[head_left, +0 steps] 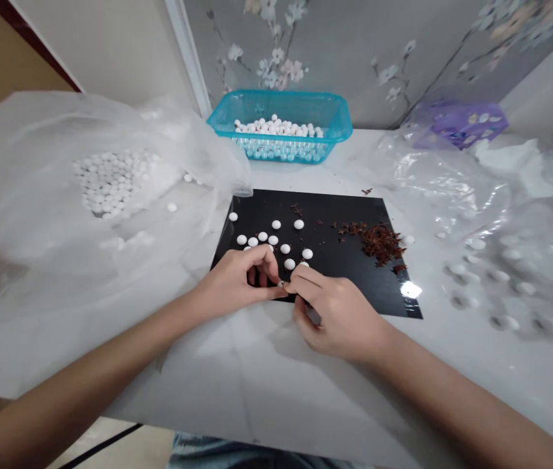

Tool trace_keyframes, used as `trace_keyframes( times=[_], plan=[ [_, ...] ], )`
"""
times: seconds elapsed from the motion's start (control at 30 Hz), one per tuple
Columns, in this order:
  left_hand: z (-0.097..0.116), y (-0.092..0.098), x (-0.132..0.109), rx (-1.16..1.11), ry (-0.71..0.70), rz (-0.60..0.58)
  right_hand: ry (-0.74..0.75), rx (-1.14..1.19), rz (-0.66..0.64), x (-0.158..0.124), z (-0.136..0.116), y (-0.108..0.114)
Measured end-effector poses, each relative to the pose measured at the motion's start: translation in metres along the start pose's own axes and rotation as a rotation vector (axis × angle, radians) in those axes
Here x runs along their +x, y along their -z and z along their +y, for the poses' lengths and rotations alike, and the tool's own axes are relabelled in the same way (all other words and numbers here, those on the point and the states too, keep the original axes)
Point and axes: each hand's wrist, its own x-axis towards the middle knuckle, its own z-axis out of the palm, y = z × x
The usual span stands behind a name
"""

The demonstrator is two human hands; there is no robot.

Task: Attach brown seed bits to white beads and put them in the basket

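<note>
One small white ball [281, 284], mostly hidden, sits near centre; smooth loose balls [285, 249] lie scattered just beyond; spiky reddish-brown pieces [382, 243] heap at right.

The black sheet [339, 286] is smooth and shiny. The blue basket [340, 127] is see-through plastic. The white balls [284, 249] look smooth, the brown bits [382, 245] rough. The clear bag [452, 185] is shiny, crinkly plastic.

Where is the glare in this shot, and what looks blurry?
In the head view, glare whites out a spot at the near right corner of the black mat, and the clear plastic shows shiny streaks; also in the head view, the white balls at far right look smeared, and the small white piece at the fingertips lacks clear detail.
</note>
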Motion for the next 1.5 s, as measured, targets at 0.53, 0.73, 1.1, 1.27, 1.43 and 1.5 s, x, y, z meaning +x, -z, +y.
trace_keyframes(
  times=[0.53,0.73,1.1,1.27,1.43,1.5],
  plan=[
    [-0.008,0.017,-0.002,0.513,-0.090,0.200,-0.513,-0.321,0.266,-0.002,0.057,0.022],
    [-0.002,0.034,-0.002,0.697,-0.142,0.224,-0.476,-0.234,0.334,-0.001,0.052,0.022],
    [0.003,0.026,-0.003,0.497,-0.100,0.112,-0.449,0.410,0.317,0.006,0.019,0.022],
    [0.002,0.009,-0.003,0.248,-0.201,0.085,-0.445,0.736,0.035,0.006,0.003,0.023],
    [-0.004,0.010,-0.001,0.300,-0.247,-0.040,-0.482,0.700,-0.080,0.007,0.004,0.022],
    [-0.007,0.011,-0.001,0.315,-0.236,-0.067,-0.488,0.677,-0.083,0.008,0.004,0.021]
  ],
)
